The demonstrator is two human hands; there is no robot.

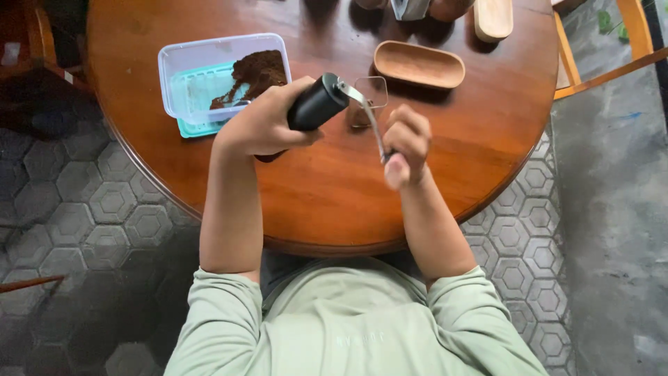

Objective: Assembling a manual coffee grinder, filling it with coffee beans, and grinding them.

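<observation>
Okay, my left hand (pixel 261 125) is gripping the black grinder (pixel 313 108), right hand (pixel 407 143) clenching its crank handle (pixel 372 125) over the table (pixel 487 125).

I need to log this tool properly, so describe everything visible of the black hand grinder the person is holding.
The hand grinder is a matte black cylinder, likely metal or plastic, held tilted nearly on its side above the round wooden table. The left hand wraps around its body, hiding the lower end. From its top runs a slim silver crank arm, angled down toward the person. The right hand grips the crank's end, where a pale knob shows, blurred. The grinder touches nothing but the two hands.
</observation>
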